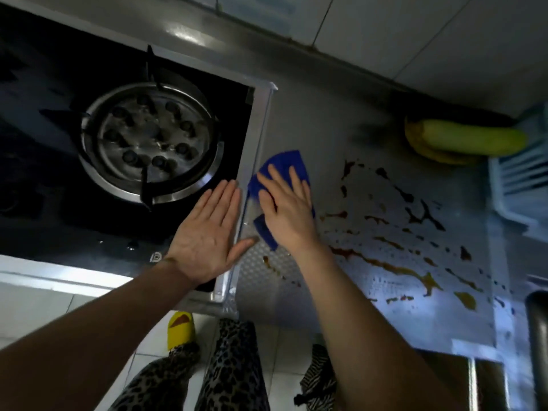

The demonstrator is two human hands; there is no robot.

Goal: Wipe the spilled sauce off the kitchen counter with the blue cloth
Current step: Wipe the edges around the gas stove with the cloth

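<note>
The blue cloth (284, 164) lies flat on the metal kitchen counter (320, 123), right beside the stove's edge. My right hand (287, 209) presses down on it with fingers spread, and blue shows above and below the palm. My left hand (207, 232) rests flat and open on the stove's black glass, its thumb reaching the metal rim. Brown sauce (394, 268) is spattered in streaks and drops across the counter to the right of the cloth, from the middle out to the right edge.
A gas stove (148, 143) with a round burner fills the left. A green-yellow vegetable (465, 137) lies at the back right by the tiled wall. A white rack (516, 179) stands at the far right, a dark cylinder (538, 336) below it.
</note>
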